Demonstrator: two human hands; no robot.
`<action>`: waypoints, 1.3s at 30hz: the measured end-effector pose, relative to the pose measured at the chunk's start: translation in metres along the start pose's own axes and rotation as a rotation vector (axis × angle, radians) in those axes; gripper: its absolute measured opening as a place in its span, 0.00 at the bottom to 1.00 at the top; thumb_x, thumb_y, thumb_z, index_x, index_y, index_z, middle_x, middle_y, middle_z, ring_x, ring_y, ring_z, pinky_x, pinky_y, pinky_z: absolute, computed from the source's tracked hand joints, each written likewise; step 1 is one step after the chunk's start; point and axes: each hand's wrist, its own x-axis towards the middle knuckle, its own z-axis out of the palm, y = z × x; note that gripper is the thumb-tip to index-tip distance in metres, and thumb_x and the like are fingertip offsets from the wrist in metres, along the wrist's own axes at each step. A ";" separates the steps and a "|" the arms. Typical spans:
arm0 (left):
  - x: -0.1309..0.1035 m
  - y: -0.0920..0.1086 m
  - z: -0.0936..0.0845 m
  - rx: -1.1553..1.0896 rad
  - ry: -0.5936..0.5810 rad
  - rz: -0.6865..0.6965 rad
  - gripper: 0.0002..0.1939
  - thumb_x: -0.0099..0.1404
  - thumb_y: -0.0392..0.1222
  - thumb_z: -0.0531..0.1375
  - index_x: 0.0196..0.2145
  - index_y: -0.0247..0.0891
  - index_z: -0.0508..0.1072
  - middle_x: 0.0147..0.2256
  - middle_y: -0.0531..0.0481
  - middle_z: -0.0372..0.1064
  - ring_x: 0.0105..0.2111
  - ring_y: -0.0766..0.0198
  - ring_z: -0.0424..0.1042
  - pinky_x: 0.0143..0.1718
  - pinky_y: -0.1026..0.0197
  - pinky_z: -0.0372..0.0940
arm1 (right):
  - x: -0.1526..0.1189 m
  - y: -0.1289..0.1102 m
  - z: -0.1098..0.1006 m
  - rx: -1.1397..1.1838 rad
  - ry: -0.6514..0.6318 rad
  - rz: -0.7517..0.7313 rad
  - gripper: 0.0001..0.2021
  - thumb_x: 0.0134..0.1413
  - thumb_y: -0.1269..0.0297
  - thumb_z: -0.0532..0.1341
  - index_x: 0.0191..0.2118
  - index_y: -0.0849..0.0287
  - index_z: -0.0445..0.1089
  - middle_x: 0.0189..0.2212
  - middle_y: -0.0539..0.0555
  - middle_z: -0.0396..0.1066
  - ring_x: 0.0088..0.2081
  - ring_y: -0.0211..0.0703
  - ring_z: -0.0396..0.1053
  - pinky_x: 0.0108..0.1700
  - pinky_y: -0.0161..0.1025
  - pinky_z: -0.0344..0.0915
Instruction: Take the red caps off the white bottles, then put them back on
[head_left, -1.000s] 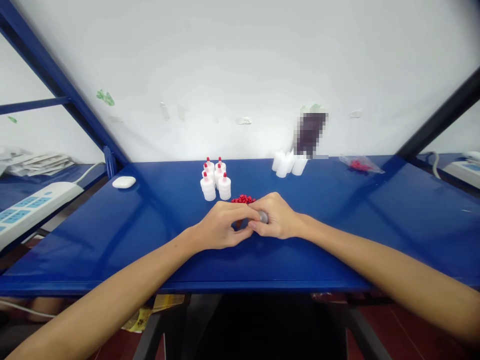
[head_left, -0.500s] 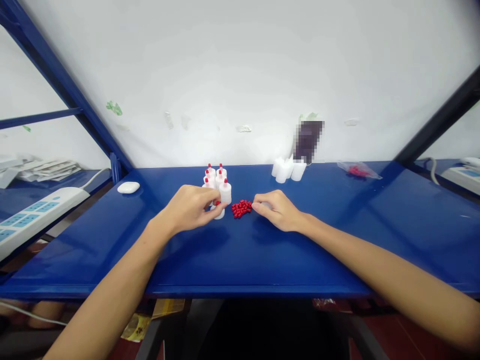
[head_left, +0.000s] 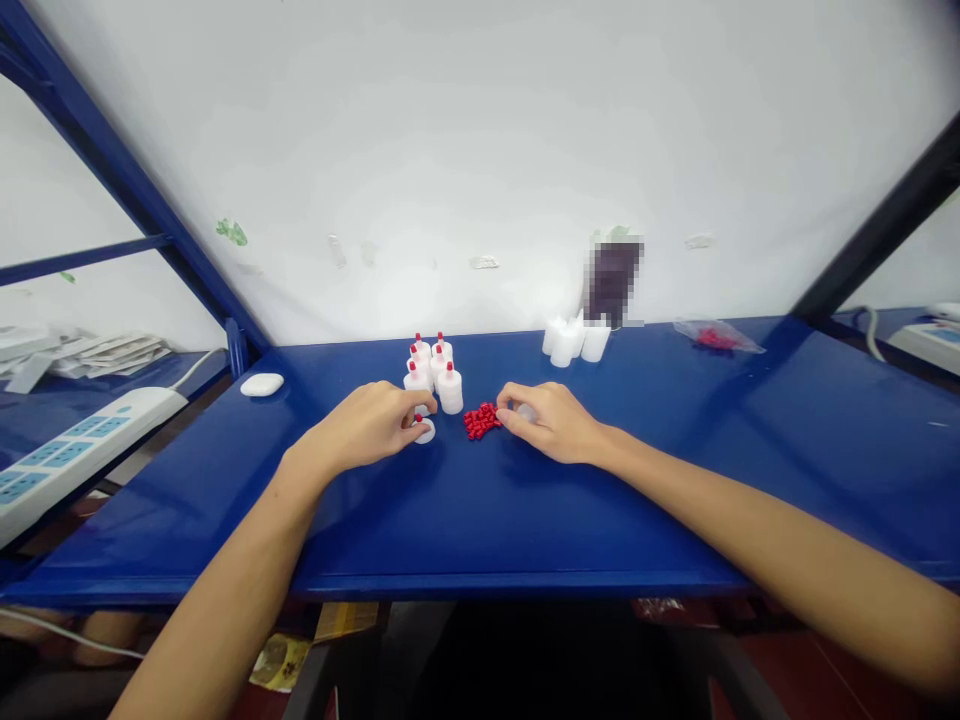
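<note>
My left hand (head_left: 367, 425) is closed on a small white bottle (head_left: 425, 433) with a red tip, low at the near end of a group of white bottles (head_left: 451, 390) with red tips. Right of these lies a pile of small red caps (head_left: 480, 420) on the blue table (head_left: 465, 520). At the pile's right edge is my right hand (head_left: 546, 420), its thumb and forefinger close together at a red cap. A whitish round item (head_left: 527, 411) shows partly inside its curled fingers.
White bottles without red tips (head_left: 566, 342) stand at the back, before a pixelated dark object (head_left: 613, 280). A bag of red pieces (head_left: 718, 338) lies back right. A white case (head_left: 262, 385) and power strip (head_left: 82, 450) are at left.
My left hand has shifted slightly left with the red-tipped bottle, away from the front of the group. My right fingertips have moved slightly left, onto the edge of the red pile.
</note>
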 end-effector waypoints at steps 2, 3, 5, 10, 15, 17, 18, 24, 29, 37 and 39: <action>0.001 0.001 0.003 0.067 0.018 -0.016 0.08 0.67 0.39 0.58 0.43 0.43 0.75 0.27 0.54 0.76 0.27 0.63 0.73 0.27 0.64 0.54 | 0.002 -0.002 0.001 -0.060 0.024 0.059 0.13 0.64 0.54 0.54 0.42 0.56 0.71 0.26 0.48 0.73 0.27 0.39 0.66 0.33 0.36 0.53; 0.002 0.002 0.005 0.095 0.041 -0.021 0.09 0.67 0.39 0.58 0.43 0.43 0.75 0.27 0.54 0.76 0.27 0.62 0.74 0.27 0.63 0.54 | 0.003 -0.002 0.001 -0.086 0.039 0.089 0.13 0.64 0.54 0.54 0.45 0.55 0.71 0.27 0.48 0.74 0.27 0.40 0.67 0.33 0.36 0.53; 0.002 0.005 0.008 0.115 0.121 -0.022 0.09 0.69 0.40 0.57 0.43 0.42 0.76 0.26 0.53 0.76 0.25 0.62 0.73 0.26 0.64 0.53 | 0.006 -0.001 0.000 -0.148 0.047 0.143 0.15 0.65 0.53 0.53 0.47 0.53 0.71 0.30 0.49 0.76 0.29 0.41 0.69 0.32 0.36 0.52; 0.005 0.026 0.021 -0.026 0.367 0.165 0.11 0.71 0.42 0.54 0.41 0.40 0.76 0.23 0.55 0.74 0.20 0.68 0.69 0.25 0.65 0.56 | 0.008 0.007 -0.009 -0.323 -0.088 0.151 0.16 0.67 0.53 0.50 0.43 0.50 0.74 0.35 0.52 0.79 0.34 0.46 0.73 0.31 0.37 0.50; 0.012 0.048 0.037 0.006 0.217 0.193 0.16 0.74 0.42 0.50 0.53 0.41 0.72 0.29 0.51 0.77 0.23 0.62 0.73 0.24 0.64 0.57 | 0.007 0.009 -0.018 -0.439 -0.200 0.146 0.15 0.65 0.55 0.52 0.47 0.50 0.72 0.30 0.53 0.77 0.30 0.47 0.73 0.29 0.37 0.49; 0.014 0.050 0.041 0.086 0.112 0.084 0.21 0.75 0.39 0.46 0.61 0.40 0.65 0.29 0.49 0.77 0.25 0.58 0.75 0.24 0.62 0.58 | 0.008 0.008 -0.019 -0.454 -0.236 0.127 0.15 0.65 0.55 0.52 0.48 0.51 0.72 0.30 0.53 0.77 0.30 0.47 0.73 0.29 0.37 0.49; 0.015 0.051 0.041 0.121 0.063 0.032 0.23 0.75 0.38 0.45 0.64 0.39 0.61 0.29 0.48 0.77 0.25 0.56 0.76 0.25 0.62 0.59 | 0.008 0.008 -0.020 -0.461 -0.252 0.112 0.15 0.65 0.55 0.53 0.49 0.51 0.71 0.30 0.53 0.77 0.31 0.47 0.73 0.29 0.37 0.49; 0.015 0.052 0.041 0.190 -0.044 -0.171 0.27 0.75 0.39 0.43 0.69 0.35 0.54 0.33 0.40 0.77 0.32 0.49 0.79 0.31 0.55 0.67 | 0.007 0.009 -0.020 -0.503 -0.284 0.017 0.15 0.64 0.60 0.53 0.52 0.51 0.71 0.33 0.54 0.78 0.34 0.48 0.75 0.31 0.38 0.51; 0.017 0.054 0.039 0.242 -0.030 -0.248 0.25 0.75 0.42 0.44 0.65 0.34 0.60 0.36 0.37 0.78 0.34 0.46 0.79 0.33 0.53 0.69 | 0.006 0.011 -0.019 -0.494 -0.271 -0.001 0.14 0.67 0.58 0.52 0.51 0.51 0.71 0.33 0.53 0.79 0.32 0.46 0.74 0.30 0.37 0.50; 0.013 0.058 0.040 0.095 0.148 -0.043 0.19 0.74 0.45 0.48 0.58 0.42 0.67 0.31 0.49 0.76 0.28 0.58 0.76 0.25 0.62 0.63 | 0.005 0.010 -0.017 -0.382 -0.192 0.014 0.12 0.65 0.59 0.54 0.45 0.54 0.72 0.29 0.53 0.75 0.29 0.45 0.70 0.29 0.37 0.49; 0.013 0.060 0.042 0.055 0.258 0.030 0.18 0.74 0.43 0.50 0.59 0.44 0.65 0.35 0.50 0.75 0.29 0.61 0.75 0.25 0.64 0.63 | 0.004 0.006 -0.015 -0.218 -0.139 0.012 0.10 0.64 0.60 0.55 0.43 0.56 0.72 0.27 0.51 0.74 0.28 0.42 0.68 0.31 0.37 0.52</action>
